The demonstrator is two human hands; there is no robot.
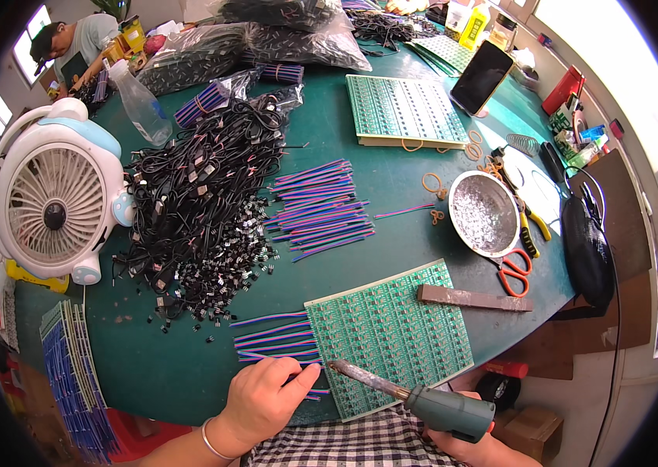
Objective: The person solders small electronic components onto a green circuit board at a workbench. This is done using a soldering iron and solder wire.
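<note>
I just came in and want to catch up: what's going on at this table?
A person's right hand grips a green-handled soldering iron, its tip at the left edge of a green circuit board. The left hand is at that edge too, seemingly pinching a wire. Several coloured wires lie along the edge, and a brown bar lies partly across the board.

Bright right-hand window casts glare across the table; fisheye edges bend

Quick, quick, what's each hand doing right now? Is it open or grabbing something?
Left hand: closed, seemingly pinching one of the coloured wires.
Right hand: closed, holding the green soldering tool.
</note>
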